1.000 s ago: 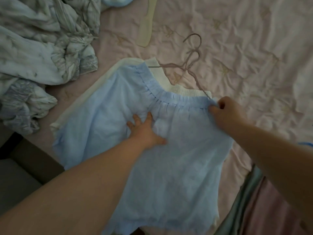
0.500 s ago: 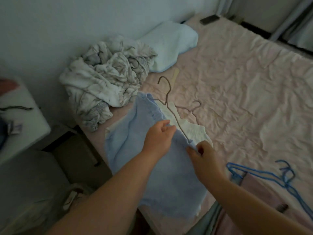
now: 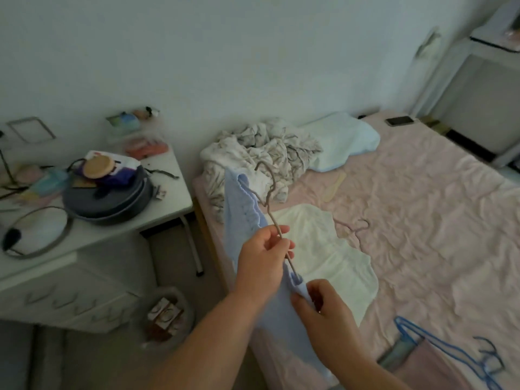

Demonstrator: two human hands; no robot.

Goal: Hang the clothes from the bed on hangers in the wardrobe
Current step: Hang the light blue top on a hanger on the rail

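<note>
Both hands are up over the bed's edge in the head view. My left hand (image 3: 263, 258) pinches the wire of the tan hanger (image 3: 268, 205), fingers curled round it. My right hand (image 3: 323, 308) grips a corner of the light blue garment (image 3: 244, 209), which hangs on that hanger, lifted above the pink bed (image 3: 422, 220). Beneath it a cream garment (image 3: 332, 254) lies flat on the sheet, a second tan hanger (image 3: 356, 228) just beside it. Blue hangers (image 3: 450, 353) rest on pink clothing at lower right.
</note>
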